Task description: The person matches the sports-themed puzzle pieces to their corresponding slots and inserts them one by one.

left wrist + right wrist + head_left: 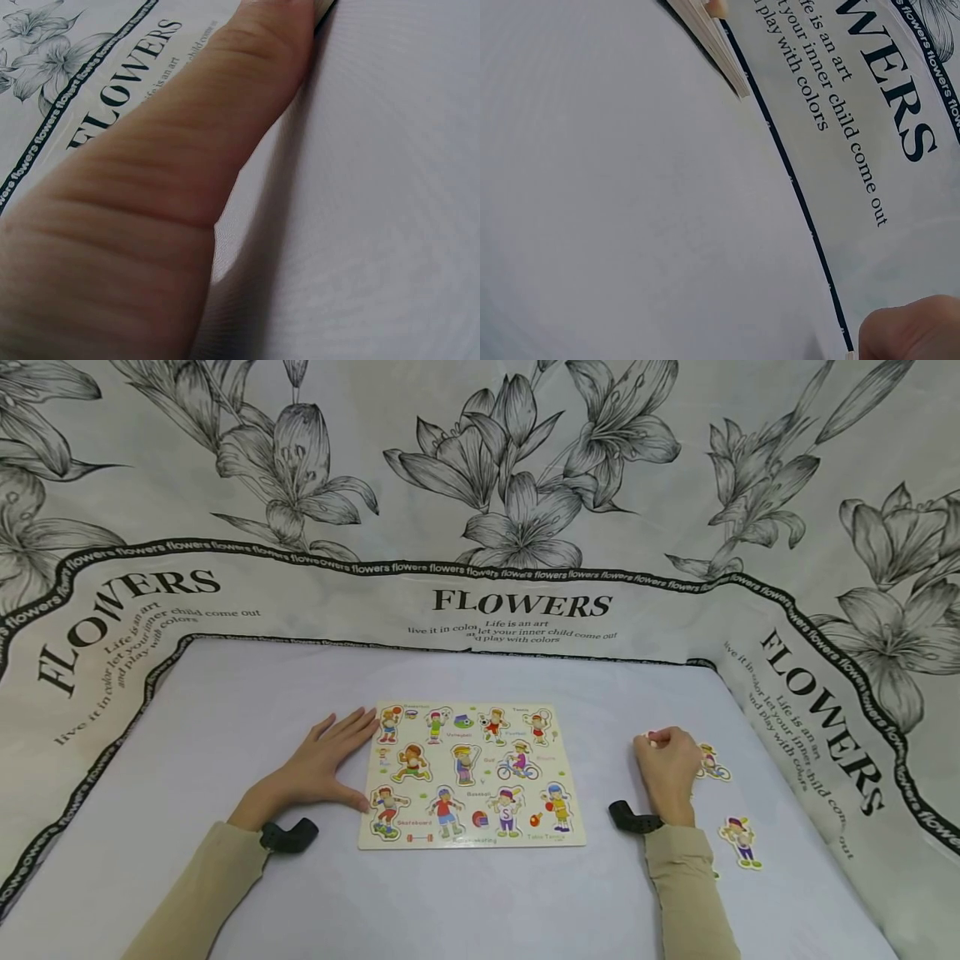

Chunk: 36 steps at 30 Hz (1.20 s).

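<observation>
Head view: one puzzle board [442,781] lay on the bench [450,906], long axis left to right, printed figures' heads pointing away from the person. Left hand [324,767], fingers spread, gripping nothing, touched the board's left edge. Right hand [670,770], right of the board, was curled in a pinch on a small piece [652,737], mostly hidden, axis unreadable. Farther right of the board lay a cyclist piece [713,763] and a baseball-player piece [741,843], the latter head-away. Judged step: piece collection; next move called for a clean lift. Left wrist view: thumb extended to the board. Right wrist view: fingertip beside a pale edge, presumably the piece's.
</observation>
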Tool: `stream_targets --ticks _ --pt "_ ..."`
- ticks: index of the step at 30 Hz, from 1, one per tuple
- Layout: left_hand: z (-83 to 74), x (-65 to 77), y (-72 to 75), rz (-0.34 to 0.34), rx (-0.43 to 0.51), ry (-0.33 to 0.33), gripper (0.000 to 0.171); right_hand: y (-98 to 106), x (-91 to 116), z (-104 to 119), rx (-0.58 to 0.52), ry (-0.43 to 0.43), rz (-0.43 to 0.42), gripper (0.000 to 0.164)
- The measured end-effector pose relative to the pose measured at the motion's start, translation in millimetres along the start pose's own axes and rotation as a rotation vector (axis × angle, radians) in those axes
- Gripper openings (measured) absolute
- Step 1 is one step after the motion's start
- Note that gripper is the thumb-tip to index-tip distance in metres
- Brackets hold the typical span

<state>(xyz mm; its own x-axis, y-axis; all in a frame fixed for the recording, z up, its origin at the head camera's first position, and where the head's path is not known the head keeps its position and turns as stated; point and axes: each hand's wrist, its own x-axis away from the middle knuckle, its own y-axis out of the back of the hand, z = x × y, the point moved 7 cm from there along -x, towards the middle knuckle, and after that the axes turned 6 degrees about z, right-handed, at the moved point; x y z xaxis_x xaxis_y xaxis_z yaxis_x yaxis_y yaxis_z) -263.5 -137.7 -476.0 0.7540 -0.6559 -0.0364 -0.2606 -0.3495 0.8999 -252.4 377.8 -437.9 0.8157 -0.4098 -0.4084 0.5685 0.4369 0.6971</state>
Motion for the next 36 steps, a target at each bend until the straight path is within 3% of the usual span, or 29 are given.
stream_targets --ticks 11,19,24,36 --pt "-0.4 0.6 1.2 -0.010 -0.005 -0.011 0.130 -18 2 10 -0.040 0.024 0.097 0.009" --pt "-1.2 0.9 2.4 -0.005 -0.003 -0.002 0.130 -28 6 29 -0.114 0.201 0.154 0.006" --pt "0.0 1.2 1.9 -0.003 0.001 0.003 0.131 -32 10 37 -0.141 0.260 0.168 0.007" --pt "0.1 2.3 1.4 -0.007 0.006 -0.007 0.130 -43 16 47 -0.208 0.216 0.261 0.008"
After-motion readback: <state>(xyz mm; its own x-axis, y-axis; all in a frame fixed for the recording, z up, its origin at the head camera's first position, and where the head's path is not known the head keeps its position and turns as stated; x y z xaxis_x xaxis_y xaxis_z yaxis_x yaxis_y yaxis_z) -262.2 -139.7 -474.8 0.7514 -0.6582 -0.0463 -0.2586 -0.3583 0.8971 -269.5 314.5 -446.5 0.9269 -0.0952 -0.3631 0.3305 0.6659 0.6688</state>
